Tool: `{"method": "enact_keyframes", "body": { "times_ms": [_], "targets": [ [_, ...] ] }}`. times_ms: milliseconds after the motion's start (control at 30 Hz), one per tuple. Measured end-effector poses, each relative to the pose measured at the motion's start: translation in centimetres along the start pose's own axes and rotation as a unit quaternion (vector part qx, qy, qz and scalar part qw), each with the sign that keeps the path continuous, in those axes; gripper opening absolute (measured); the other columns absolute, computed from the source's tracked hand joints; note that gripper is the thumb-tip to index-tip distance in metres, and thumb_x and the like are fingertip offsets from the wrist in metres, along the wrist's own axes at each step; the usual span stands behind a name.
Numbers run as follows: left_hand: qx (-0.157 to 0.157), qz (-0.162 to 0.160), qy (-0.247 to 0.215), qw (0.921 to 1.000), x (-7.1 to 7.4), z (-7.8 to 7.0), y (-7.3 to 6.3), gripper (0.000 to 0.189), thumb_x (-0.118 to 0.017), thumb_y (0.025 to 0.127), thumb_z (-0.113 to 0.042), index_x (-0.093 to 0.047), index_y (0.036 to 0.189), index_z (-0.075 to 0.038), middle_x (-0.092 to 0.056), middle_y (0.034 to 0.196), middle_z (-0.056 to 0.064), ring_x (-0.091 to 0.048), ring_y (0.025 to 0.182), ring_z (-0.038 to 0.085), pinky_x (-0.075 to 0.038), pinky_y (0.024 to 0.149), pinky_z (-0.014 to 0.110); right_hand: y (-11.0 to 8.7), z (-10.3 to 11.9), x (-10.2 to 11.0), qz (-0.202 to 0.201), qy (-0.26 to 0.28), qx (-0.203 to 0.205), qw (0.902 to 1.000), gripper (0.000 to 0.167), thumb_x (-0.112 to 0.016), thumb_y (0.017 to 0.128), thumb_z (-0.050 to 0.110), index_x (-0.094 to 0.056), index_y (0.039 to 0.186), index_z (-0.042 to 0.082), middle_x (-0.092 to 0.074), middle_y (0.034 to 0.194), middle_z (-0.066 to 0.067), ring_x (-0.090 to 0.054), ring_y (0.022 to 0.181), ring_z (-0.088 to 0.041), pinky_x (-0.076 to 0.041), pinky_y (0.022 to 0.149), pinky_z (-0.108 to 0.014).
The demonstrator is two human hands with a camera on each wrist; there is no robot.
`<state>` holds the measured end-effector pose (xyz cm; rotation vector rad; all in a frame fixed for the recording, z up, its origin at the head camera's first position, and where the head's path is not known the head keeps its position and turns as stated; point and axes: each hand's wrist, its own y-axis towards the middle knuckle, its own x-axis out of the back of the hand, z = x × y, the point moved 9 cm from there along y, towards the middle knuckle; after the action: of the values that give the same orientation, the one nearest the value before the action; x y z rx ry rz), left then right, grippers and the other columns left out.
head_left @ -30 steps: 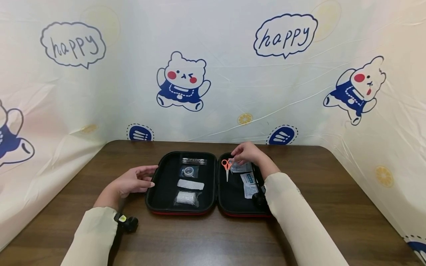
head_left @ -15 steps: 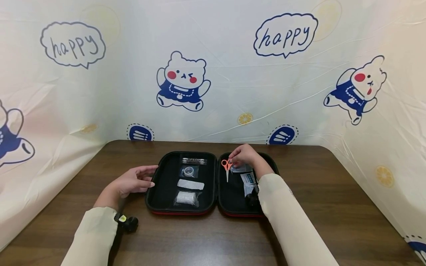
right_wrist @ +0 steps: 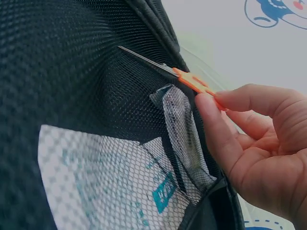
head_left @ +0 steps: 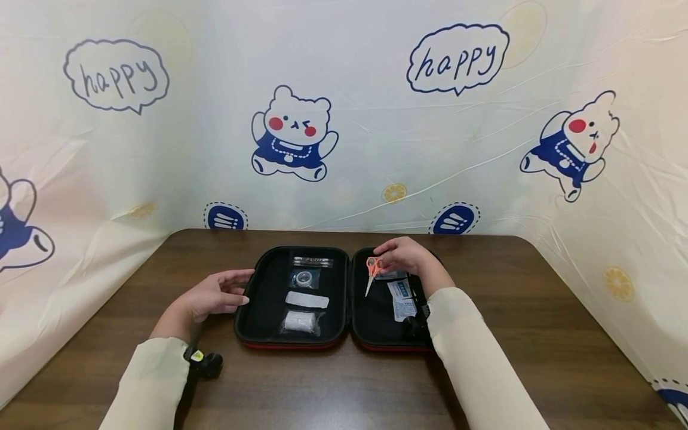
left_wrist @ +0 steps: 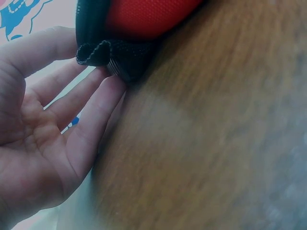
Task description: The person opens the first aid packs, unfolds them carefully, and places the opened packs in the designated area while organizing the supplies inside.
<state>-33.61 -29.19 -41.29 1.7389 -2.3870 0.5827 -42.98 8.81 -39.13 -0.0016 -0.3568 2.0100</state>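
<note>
My right hand (head_left: 407, 257) pinches a small pair of scissors (right_wrist: 196, 82) by its orange handle, thumb against fingertips. The metal blades point down over the right half of the black case (head_left: 371, 334), close to the mesh pocket in the right wrist view. Behind that mesh lie white printed packets (right_wrist: 115, 177). My left hand (head_left: 217, 292) rests at the case's outer left edge, thumb and fingers spread apart. In the left wrist view its fingertips touch the black zipper edge (left_wrist: 136, 60), beside the red outer shell (left_wrist: 148, 17).
The case's left half holds a bagged tape roll (head_left: 304, 279), a flat white strip (head_left: 307, 300), a wrapped white bandage roll (head_left: 301, 321) and a slim clear packet (head_left: 313, 261). It all lies on a brown wooden table (head_left: 301, 388) before a printed curtain (head_left: 365, 137).
The scissors have shifted slightly right with my right hand and their blades now slant down to the left. My left hand stays at the case edge.
</note>
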Motion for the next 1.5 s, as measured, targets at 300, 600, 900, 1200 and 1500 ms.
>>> {"method": "enact_keyframes", "body": {
  "times_ms": [300, 600, 900, 1200, 1500],
  "targets": [
    [-0.001, -0.001, -0.002, 1.0, 0.0, 0.1, 0.1, 0.078, -0.074, 0.087, -0.013, -0.031, 0.152, -0.005, -0.029, 0.151, 0.027, -0.039, 0.127, 0.039, -0.054, 0.089, 0.04, -1.5, 0.1, -0.5, 0.053, -0.024, -0.019, 0.9981, 0.048, -0.051, 0.087, -0.018, -0.05, 0.134, -0.009, -0.061, 0.101, -0.017, -0.065, 0.077, -0.019, -0.058, 0.077, -0.035],
    [-0.006, 0.002, -0.001, 1.0, 0.0, 0.1, 0.2, 0.078, -0.074, 0.087, -0.012, -0.031, 0.152, -0.005, -0.029, 0.151, 0.027, -0.04, 0.126, 0.038, -0.054, 0.089, 0.039, -3.0, 0.5, -0.1, 0.049, -0.058, -0.009, 0.997, 0.038, -0.057, 0.089, -0.009, -0.054, 0.127, -0.01, -0.066, 0.089, -0.014, -0.065, 0.076, -0.019, -0.058, 0.076, -0.04],
    [-0.007, 0.004, 0.001, 1.0, 0.0, 0.0, 0.2, 0.078, -0.073, 0.088, -0.013, -0.03, 0.152, -0.005, -0.029, 0.151, 0.027, -0.041, 0.126, 0.038, -0.054, 0.089, 0.039, -4.6, 1.2, 0.3, 0.031, -0.065, 0.017, 0.9973, 0.034, -0.062, 0.085, -0.01, -0.056, 0.119, -0.012, -0.069, 0.083, -0.013, -0.067, 0.071, -0.019, -0.059, 0.07, -0.037],
    [-0.008, 0.006, -0.004, 0.9999, 0.0, 0.2, 0.2, 0.077, -0.073, 0.088, -0.012, -0.03, 0.152, -0.005, -0.029, 0.152, 0.027, -0.039, 0.127, 0.038, -0.053, 0.09, 0.04, -6.0, 1.7, 1.1, 0.0, -0.036, 0.036, 0.9987, 0.032, -0.063, 0.084, -0.01, -0.056, 0.116, -0.013, -0.067, 0.081, -0.01, -0.066, 0.073, -0.018, -0.059, 0.073, -0.039],
    [-0.006, 0.008, -0.003, 0.9999, 0.1, 0.3, 0.4, 0.077, -0.072, 0.088, -0.013, -0.03, 0.152, -0.006, -0.029, 0.152, 0.026, -0.038, 0.128, 0.039, -0.053, 0.09, 0.04, -7.7, 1.6, 1.8, -0.022, -0.032, 0.06, 0.9975, 0.037, -0.065, 0.087, -0.008, -0.056, 0.122, -0.015, -0.065, 0.086, -0.012, -0.065, 0.075, -0.015, -0.059, 0.07, -0.031]
  ]
}}
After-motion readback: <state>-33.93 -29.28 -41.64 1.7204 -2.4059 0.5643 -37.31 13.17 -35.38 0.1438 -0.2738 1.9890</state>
